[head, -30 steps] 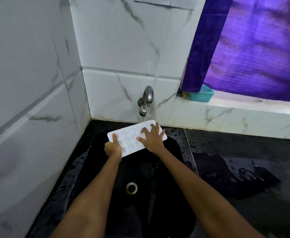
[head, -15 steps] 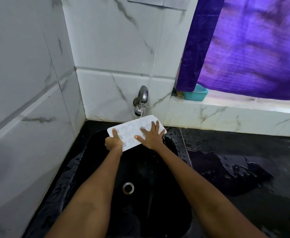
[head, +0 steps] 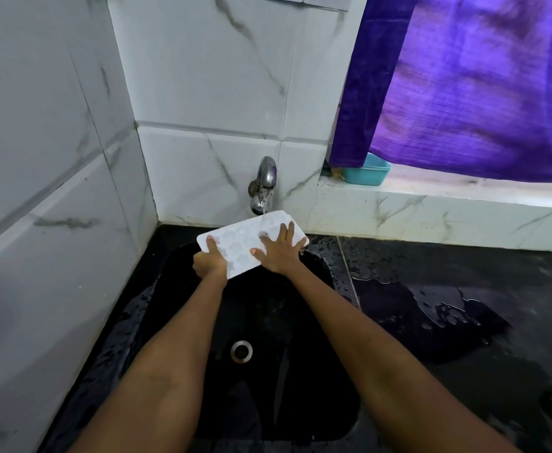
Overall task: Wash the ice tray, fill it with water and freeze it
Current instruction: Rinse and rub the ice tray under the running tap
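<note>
We see the white ice tray (head: 245,238) lying left-right under the tap (head: 263,191), left hand (head: 210,263) gripping its end, right hand (head: 279,253) spread flat on it.

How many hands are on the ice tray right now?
2. The left hand grips the near-left end of the ice tray, thumb on top. The right hand lies flat on its right half, fingers spread, under the tap.

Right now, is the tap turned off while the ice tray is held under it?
No: a thin stream runs from the tap onto the ice tray, where the right hand lies flat.
</note>
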